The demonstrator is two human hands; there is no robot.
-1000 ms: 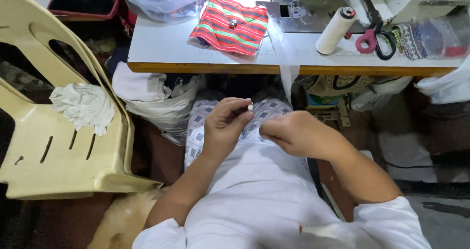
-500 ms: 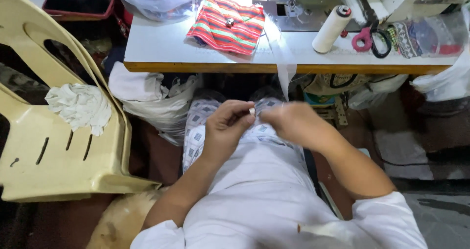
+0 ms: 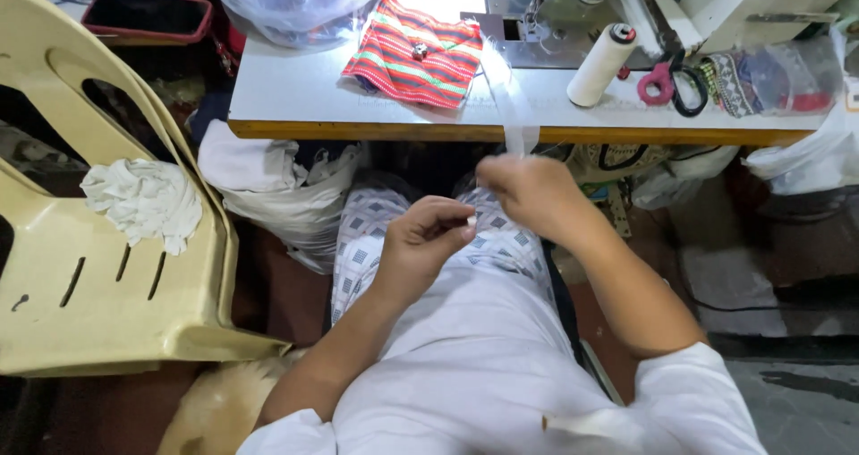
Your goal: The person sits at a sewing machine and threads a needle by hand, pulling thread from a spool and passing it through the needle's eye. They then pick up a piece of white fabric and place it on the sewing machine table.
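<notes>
My left hand (image 3: 431, 238) is over my lap, its fingers pinched on the end of a thin white strip. My right hand (image 3: 528, 191) sits a little higher, just under the table edge, closed on the same translucent white strip (image 3: 512, 106) that runs up over the edge onto the white table (image 3: 295, 93). A red striped cloth piece (image 3: 413, 54) with a small dark button lies on the table in front of the sewing machine (image 3: 573, 8). A white thread spool (image 3: 602, 64) stands to its right.
Pink-handled scissors (image 3: 669, 81) and patterned trim in clear plastic (image 3: 769, 79) lie at the table's right. A cream plastic chair (image 3: 98, 267) holding a crumpled white rag (image 3: 143, 203) stands to my left. Bags of white fabric (image 3: 268, 187) sit under the table.
My right hand has risen toward the table edge while the left stayed low, so the hands have drawn apart along the strip. The view has tilted down slightly.
</notes>
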